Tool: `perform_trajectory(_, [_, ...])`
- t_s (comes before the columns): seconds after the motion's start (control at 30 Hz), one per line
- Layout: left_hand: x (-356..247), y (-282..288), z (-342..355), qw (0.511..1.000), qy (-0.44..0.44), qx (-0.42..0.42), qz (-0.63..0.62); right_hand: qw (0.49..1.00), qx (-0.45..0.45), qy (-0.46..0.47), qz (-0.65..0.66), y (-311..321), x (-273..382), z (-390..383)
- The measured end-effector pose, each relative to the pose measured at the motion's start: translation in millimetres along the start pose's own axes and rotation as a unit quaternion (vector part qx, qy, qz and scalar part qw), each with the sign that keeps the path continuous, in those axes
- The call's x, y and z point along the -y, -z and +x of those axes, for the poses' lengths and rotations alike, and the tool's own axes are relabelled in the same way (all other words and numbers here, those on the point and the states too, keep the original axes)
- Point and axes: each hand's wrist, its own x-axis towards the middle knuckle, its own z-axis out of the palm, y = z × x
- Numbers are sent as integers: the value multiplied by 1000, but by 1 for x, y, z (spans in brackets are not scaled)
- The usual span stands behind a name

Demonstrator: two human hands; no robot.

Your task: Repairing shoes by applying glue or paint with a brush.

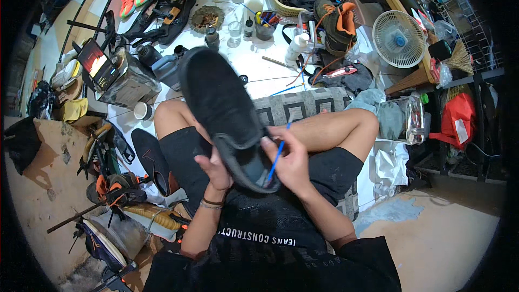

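A black slip-on shoe (216,92) is held tilted above my lap, its toe pointing away and its heel toward me. My left hand (215,170) supports it from the left side near the heel; the thumb shows and the other fingers are hidden behind the shoe. In my right hand (291,161) a thin blue stick-like tool (279,154) is pinched between thumb and fingers. Its lower end reaches inside the shoe's heel, and I cannot make out the tip. Another dark shoe (151,157) with a reddish-brown part lies beside my left knee.
Ahead stand a white bottle (296,47), a glass (234,33) and a cup of tools (266,26). A brown boot with orange lining (336,26) sits farther right, near a white fan (399,39). More shoes and a phone (98,65) on a box are at left.
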Motion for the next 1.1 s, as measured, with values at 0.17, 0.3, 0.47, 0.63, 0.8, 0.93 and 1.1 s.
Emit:
perform_trajectory(0.17, [-16,27,-1,997,-1,-39,-68,974,211,-36,77,-6,-6,34])
perform_trajectory(0.3, [-18,57,-1,987,-24,-28,-157,954,51,38,-294,10,-47,123])
perform_trajectory(0.47, [-9,76,8,983,-3,-26,-179,888,86,39,-450,15,-111,202])
perform_trajectory(0.63, [-3,73,12,951,7,-179,-253,845,91,23,-526,16,-123,216])
perform_trajectory(0.8, [-3,84,10,973,42,-47,-222,895,40,117,-429,17,-107,194])
perform_trajectory(0.93, [-5,82,17,966,39,-121,-226,971,164,97,-142,-2,-80,138])
perform_trajectory(1.1, [-11,43,38,984,25,48,-170,947,262,176,55,-12,-46,43])
